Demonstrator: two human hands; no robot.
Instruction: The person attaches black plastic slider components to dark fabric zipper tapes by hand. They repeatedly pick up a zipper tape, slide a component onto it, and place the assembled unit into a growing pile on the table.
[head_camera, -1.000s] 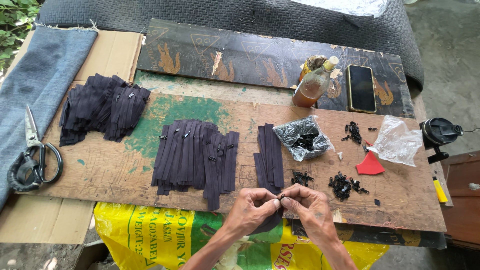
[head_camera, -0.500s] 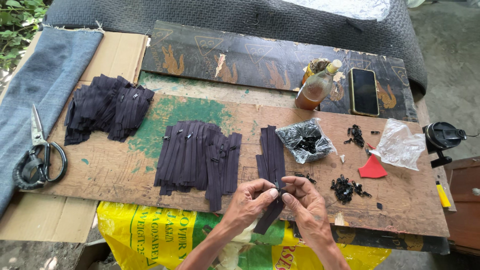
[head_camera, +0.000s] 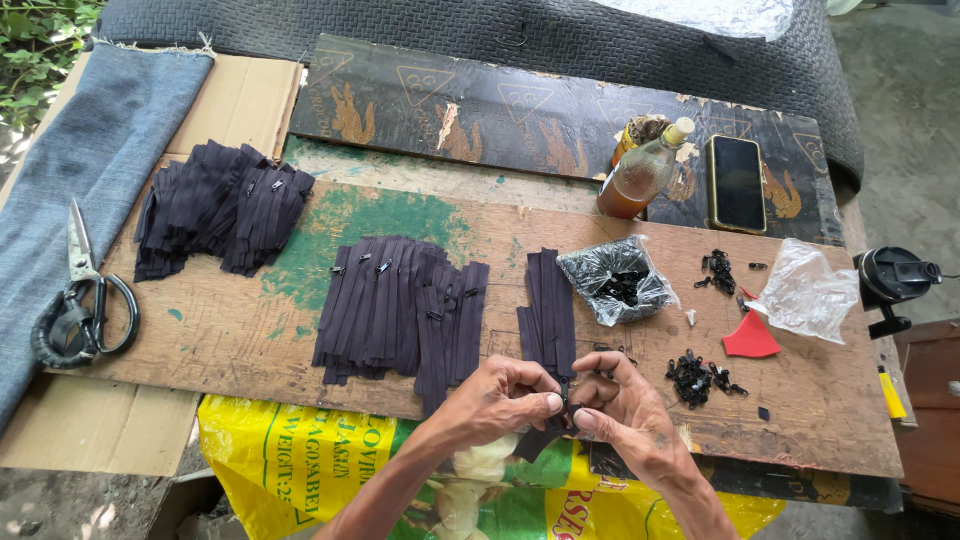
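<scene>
left hand (head_camera: 497, 398) fingers pinch dark zipper strip (head_camera: 548, 325) | right hand (head_camera: 622, 405) fingers grip its end, steadying it | loose sliders (head_camera: 697, 377) near on tabletop (head_camera: 230, 330)

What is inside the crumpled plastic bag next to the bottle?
The crumpled plastic bag lies open, with small black metal pieces visible inside. Its folds hide how many there are and what lies beneath them.
</scene>
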